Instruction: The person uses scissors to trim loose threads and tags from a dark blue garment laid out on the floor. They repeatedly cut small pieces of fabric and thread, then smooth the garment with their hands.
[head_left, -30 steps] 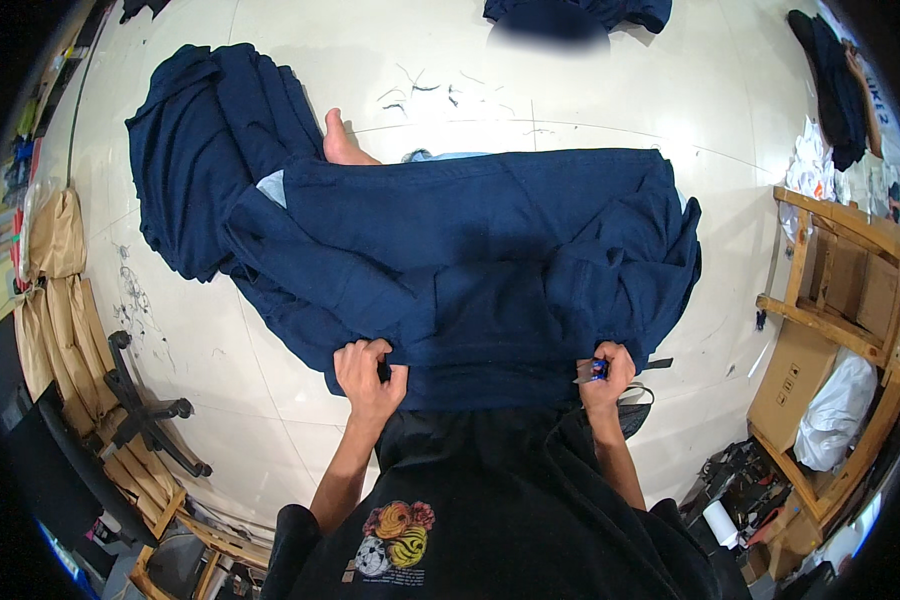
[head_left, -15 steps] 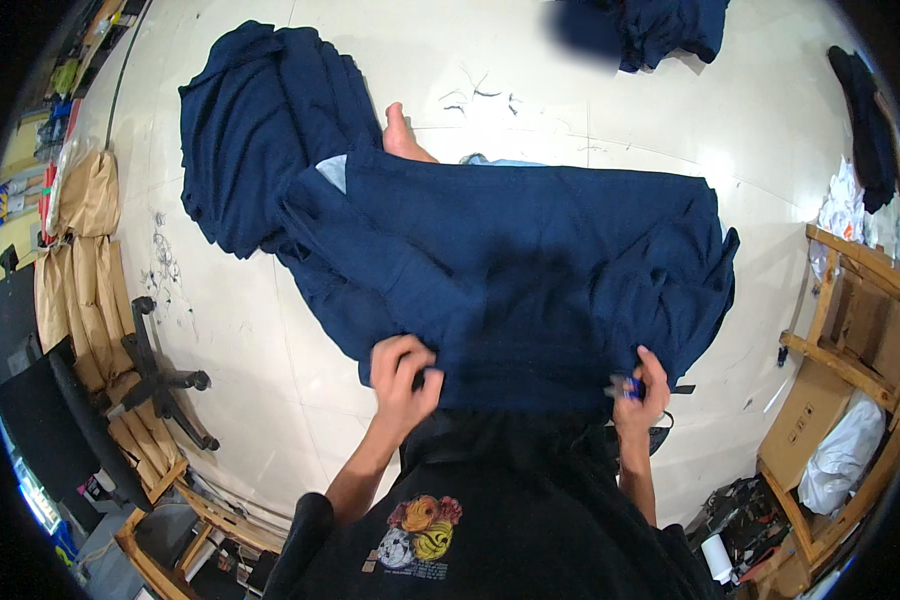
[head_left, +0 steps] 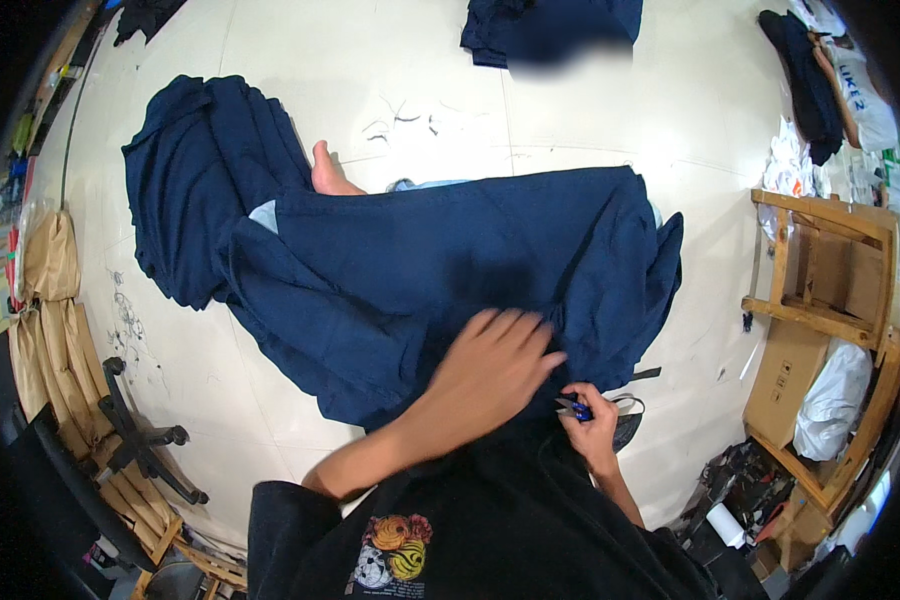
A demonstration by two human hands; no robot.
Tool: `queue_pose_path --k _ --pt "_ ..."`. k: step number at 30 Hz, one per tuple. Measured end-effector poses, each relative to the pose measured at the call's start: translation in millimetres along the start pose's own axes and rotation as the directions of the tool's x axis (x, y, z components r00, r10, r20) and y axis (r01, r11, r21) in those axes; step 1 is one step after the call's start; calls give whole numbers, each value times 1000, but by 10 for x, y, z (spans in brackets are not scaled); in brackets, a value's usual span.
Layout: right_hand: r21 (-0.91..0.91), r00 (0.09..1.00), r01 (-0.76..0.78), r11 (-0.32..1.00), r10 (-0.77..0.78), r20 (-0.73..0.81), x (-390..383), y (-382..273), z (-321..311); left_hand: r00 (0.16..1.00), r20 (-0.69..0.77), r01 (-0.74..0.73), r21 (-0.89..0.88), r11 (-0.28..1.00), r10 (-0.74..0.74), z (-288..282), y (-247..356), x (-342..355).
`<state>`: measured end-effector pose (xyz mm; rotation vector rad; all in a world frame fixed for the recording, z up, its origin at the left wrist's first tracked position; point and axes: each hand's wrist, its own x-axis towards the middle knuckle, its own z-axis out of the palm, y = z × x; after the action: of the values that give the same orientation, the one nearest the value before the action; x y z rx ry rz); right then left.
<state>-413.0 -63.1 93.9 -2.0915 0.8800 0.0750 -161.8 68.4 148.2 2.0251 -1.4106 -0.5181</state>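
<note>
A navy blue garment [head_left: 390,240] lies spread across my lap, with a small light blue patch showing at its left edge. My left hand [head_left: 500,360] reaches across the middle of it, palm down, fingers stretched out and slightly blurred. To the right, by the cloth's near edge, my right hand [head_left: 592,425] is closed around small blue thread snips [head_left: 572,408], whose blades point left. A heap of the same navy cloth [head_left: 205,190] adjoins the garment at the far left.
My bare foot [head_left: 332,172] shows past the cloth. Loose thread bits [head_left: 405,120] lie on the pale tiled floor. Another navy pile [head_left: 485,35] is at the far side. A wooden frame [head_left: 830,205] and cardboard box [head_left: 785,385] stand right; a chair base [head_left: 150,435] stands left.
My left hand has moved right, from the garment's near left edge to its middle, and flattened out. My right hand still holds the snips. The whole view has shifted.
</note>
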Motion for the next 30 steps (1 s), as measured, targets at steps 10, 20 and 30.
queue_pose_path --k 10,20,30 --pt "521 978 16 853 94 -184 675 -514 -365 836 45 -514 -283 810 546 1382 157 667" --pt "813 907 196 549 213 -363 1581 -184 -404 927 245 260 126 957 -284 -322 -714 -639" --pt "856 961 89 510 181 -208 1725 -167 -437 685 41 654 406 638 -728 -1135 -576 -1280"
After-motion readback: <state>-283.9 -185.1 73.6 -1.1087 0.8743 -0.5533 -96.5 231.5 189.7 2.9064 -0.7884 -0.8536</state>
